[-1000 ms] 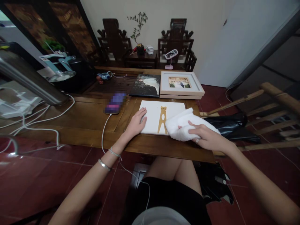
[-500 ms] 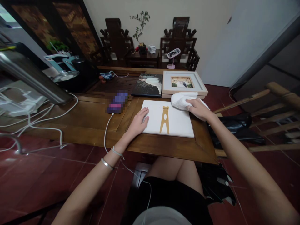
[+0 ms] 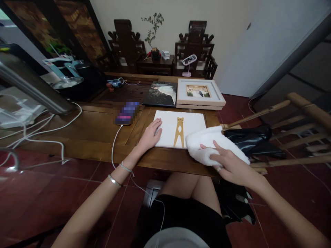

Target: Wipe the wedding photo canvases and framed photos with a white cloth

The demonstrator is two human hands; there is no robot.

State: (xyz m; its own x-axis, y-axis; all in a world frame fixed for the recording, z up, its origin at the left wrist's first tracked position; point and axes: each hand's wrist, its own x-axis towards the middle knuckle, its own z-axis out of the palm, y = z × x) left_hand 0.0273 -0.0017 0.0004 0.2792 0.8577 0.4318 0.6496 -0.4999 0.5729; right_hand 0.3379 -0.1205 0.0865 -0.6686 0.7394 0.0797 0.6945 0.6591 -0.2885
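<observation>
A white panel (image 3: 168,129) with a tan clothespin-shaped figure (image 3: 179,132) lies flat on the wooden table (image 3: 98,132). My left hand (image 3: 150,133) rests on the panel's left edge, fingers stretched out flat. My right hand (image 3: 231,165) presses a folded white towel (image 3: 207,144) onto the panel's near right corner, at the table's front edge, with the fingers curled over the cloth.
Behind the panel lie a dark photo print (image 3: 161,93) and a light wooden picture frame (image 3: 199,93). A phone (image 3: 126,113) on a white charging cable (image 3: 113,144) sits to the left. White cables (image 3: 38,132) trail over the table's left. A black bag (image 3: 250,139) lies on a wooden chair at right.
My right hand has swept the towel from the panel's far right corner back toward me to its near right corner. My left hand has stayed on the left edge.
</observation>
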